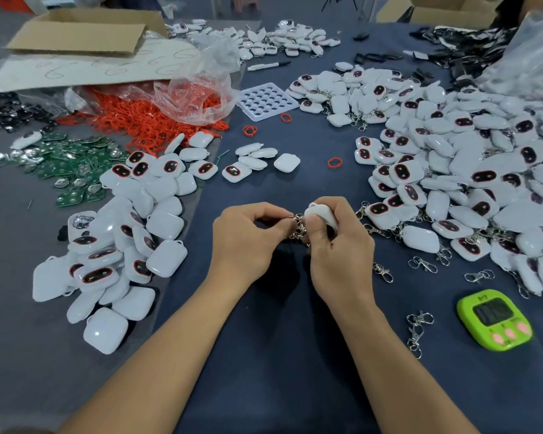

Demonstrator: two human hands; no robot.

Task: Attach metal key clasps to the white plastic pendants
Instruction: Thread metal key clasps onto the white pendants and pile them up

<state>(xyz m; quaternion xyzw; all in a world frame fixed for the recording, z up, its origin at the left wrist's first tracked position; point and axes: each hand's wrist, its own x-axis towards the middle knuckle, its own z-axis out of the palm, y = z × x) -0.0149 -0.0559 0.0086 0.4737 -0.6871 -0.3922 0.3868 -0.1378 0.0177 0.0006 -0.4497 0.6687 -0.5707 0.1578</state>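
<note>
At the lower middle of the frame, a small white rounded plastic pendant (322, 213) is gripped in the right hand (339, 245), whose fingers (331, 202) are curled over its top while the thumb is pressed against its near face. A silver metal key clasp (297, 227) with its split ring is pinched between the thumb and curled fingers (265, 210) of the left hand (248, 242). It is held right against the pendant's corner, above the dark blue cloth-covered table (264, 355). Whether the ring has been threaded through the pendant's loop cannot be told, since the joint is hidden by the thumbs. The step in hand is judged to be the working of the ring onto that loop. Several slips could be expected from here. The ring could spring shut before it is carried fully round, so that the clasp would hang only half caught and drop off later. The thin plastic loop could be cracked if the ring is forced at an angle. The small clasp could be lost from the pinch and fall among the loose silver clasps (422, 264) lying at the lower right. A finished piece could also be laid by mistake on the heap of seemingly bare white pendants (166, 225) at the left instead of the large heap of pendants with clasps (466, 158) at the right, so that the two lots would be mixed.
</note>
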